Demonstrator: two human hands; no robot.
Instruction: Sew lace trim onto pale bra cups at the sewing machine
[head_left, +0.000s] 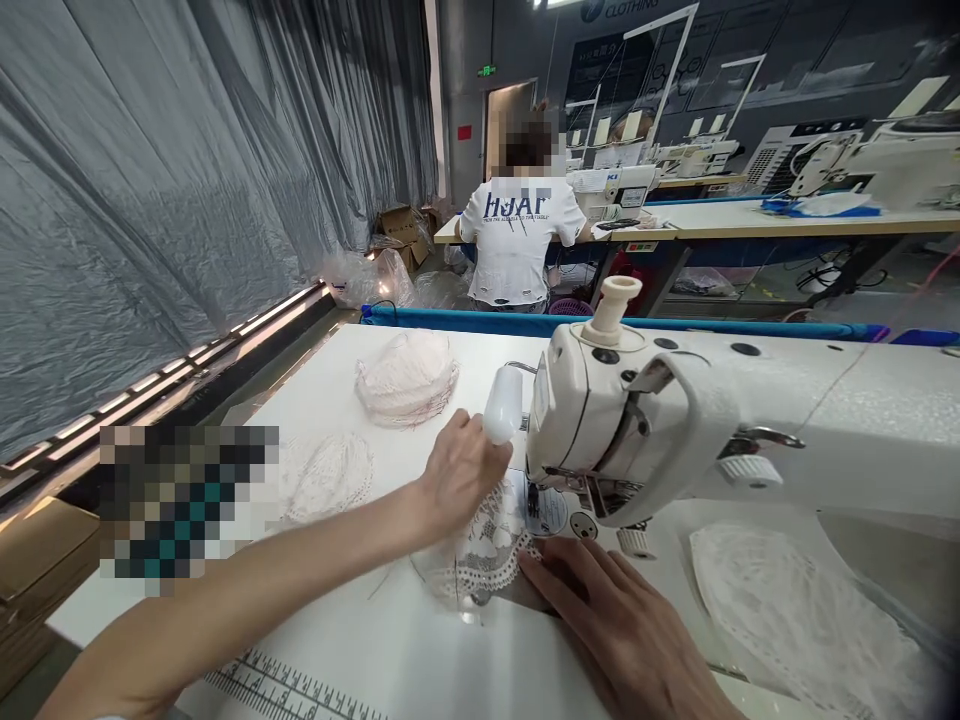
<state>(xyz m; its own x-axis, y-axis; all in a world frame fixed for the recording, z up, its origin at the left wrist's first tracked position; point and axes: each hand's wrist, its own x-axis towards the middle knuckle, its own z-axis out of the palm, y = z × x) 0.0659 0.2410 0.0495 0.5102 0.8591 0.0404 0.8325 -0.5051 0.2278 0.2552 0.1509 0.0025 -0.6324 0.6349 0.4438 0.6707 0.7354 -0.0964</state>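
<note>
A white lace piece (487,555) with a scalloped, dotted edge lies on the machine bed beside the needle area of a white sewing machine (585,410). My left hand (461,475) is closed over the lace's far part, just below a white bulb-shaped lamp (504,405); its fingertips are hidden, and lace comes out beneath it. Stretched out flat, my right hand (607,600) rests with its index fingertip at the lace's right edge, near the presser foot (532,497). Needle and stitch point are hard to make out.
Pale lace cups (409,375) and another lace piece (330,475) lie on the left of the table. More white lace (802,610) sits right, under the machine arm. A printed ruler (292,690) marks the near edge. Ahead, a person (517,235) sits at another machine.
</note>
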